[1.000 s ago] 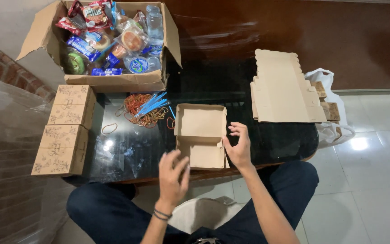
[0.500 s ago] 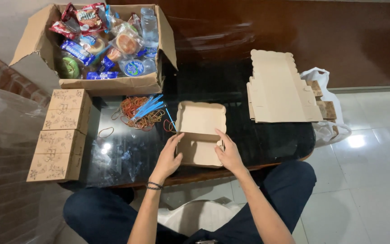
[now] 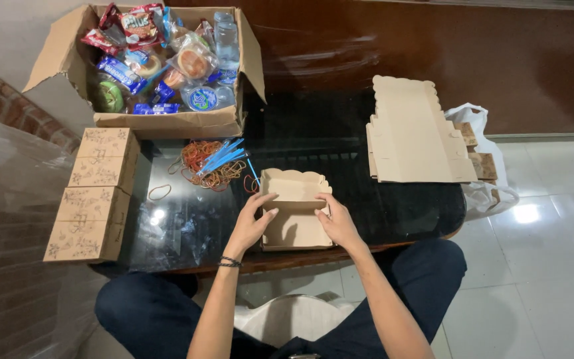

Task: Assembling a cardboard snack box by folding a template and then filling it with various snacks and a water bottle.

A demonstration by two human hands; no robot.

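Small box: a plain brown cardboard box sits in the lower middle of the frame, on the near edge of the dark glass table; its wavy-edged lid stands open at the back
Left hand: the left hand grips the left wall of the small box; fingers curl over the rim, thumb on the side
Right hand: the right hand grips the right wall of the same box; fingertips press on the rim
Big box: a big open carton sits in the upper left of the frame; it is full of snack packets and water bottles
Rubber bands: a messy pile of rubber bands lies just under the big carton; blue sticks lie on top of it
Done boxes: two closed patterned boxes lie in a row at the left edge of the table
Flat card: a stack of flat cardboard sheets lies in the upper right; a white bag sits just beside it on the floor
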